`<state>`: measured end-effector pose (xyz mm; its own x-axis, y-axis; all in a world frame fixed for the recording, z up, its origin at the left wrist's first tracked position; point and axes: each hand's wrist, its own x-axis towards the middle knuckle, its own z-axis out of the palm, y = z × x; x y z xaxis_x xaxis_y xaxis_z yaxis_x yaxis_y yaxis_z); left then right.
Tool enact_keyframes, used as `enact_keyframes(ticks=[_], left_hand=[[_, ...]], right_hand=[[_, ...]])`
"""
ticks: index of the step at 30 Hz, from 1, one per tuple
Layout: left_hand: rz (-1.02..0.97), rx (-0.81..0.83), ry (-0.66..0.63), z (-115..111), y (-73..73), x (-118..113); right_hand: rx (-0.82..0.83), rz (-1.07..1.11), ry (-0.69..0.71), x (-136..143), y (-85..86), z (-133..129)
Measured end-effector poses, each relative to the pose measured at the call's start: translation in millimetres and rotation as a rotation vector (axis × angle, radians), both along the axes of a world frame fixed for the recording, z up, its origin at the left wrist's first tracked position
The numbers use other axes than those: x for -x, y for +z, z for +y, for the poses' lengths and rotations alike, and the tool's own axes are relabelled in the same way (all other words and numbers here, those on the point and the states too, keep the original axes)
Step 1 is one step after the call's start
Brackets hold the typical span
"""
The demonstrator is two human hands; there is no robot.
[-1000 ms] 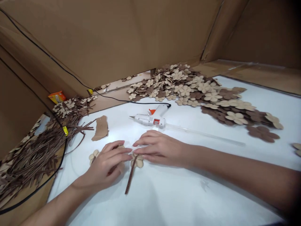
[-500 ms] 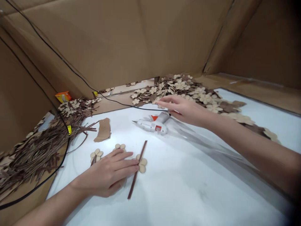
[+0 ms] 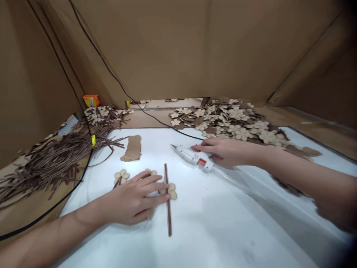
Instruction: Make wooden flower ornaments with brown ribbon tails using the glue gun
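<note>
My left hand [image 3: 136,199] lies low over the white board with its fingers spread. Its fingertips press a thin brown stitched strip [image 3: 169,216] down across a beige felt flower [image 3: 173,191]. Two more beige flowers are close by: one [image 3: 122,175] with a bit of brown strip on it, the other [image 3: 151,172] partly behind my fingers. My right hand [image 3: 227,152] has its fingers around the handle of a white hot glue gun [image 3: 189,155], which lies on the board with its nozzle pointing left. The hand hides most of the handle.
Beige and brown felt flowers [image 3: 237,121] are heaped at the back right. Brown strips [image 3: 67,156] form a tangled pile on the left. A cardboard scrap [image 3: 132,148] lies on the board [image 3: 212,230]. A black cable [image 3: 164,121] crosses behind; cardboard walls [image 3: 167,48] surround the area.
My right hand has come down onto the glue gun's handle and closed around it. The strip under my left fingertips has turned more upright in view. The whole view has shifted.
</note>
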<state>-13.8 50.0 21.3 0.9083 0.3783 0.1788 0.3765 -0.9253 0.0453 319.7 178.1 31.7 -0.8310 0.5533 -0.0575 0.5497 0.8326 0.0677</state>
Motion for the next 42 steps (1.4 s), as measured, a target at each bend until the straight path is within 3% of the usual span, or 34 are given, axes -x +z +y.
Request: enact_keyframes(ticks=[4, 9, 14, 17, 20, 42], left_hand=[[0.011, 0.019, 0.033, 1.1, -0.9, 2.4], [0.048, 0.152, 0.022, 7.9, -1.2, 8.0], [0.076, 0.225, 0.009, 14.3, -0.7, 13.5], [0.066, 0.207, 0.036, 14.9, -1.5, 14.0], [0.082, 0.212, 0.047, 15.0, -3.0, 13.2], [0.095, 0.284, 0.033, 19.2, -5.5, 13.0]], right_hand=[[0.018, 0.083, -0.129, -10.2, -11.5, -6.4], [0.040, 0.371, -0.180, -15.2, -15.0, -33.9], [0.181, 0.531, -0.017, -5.9, -11.4, -66.6], [0.256, 0.520, 0.079, 3.1, -11.4, -75.3], [0.286, 0.494, 0.091, 9.6, -13.6, -79.8], [0.359, 0.354, -0.048, 13.3, -17.1, -92.2]])
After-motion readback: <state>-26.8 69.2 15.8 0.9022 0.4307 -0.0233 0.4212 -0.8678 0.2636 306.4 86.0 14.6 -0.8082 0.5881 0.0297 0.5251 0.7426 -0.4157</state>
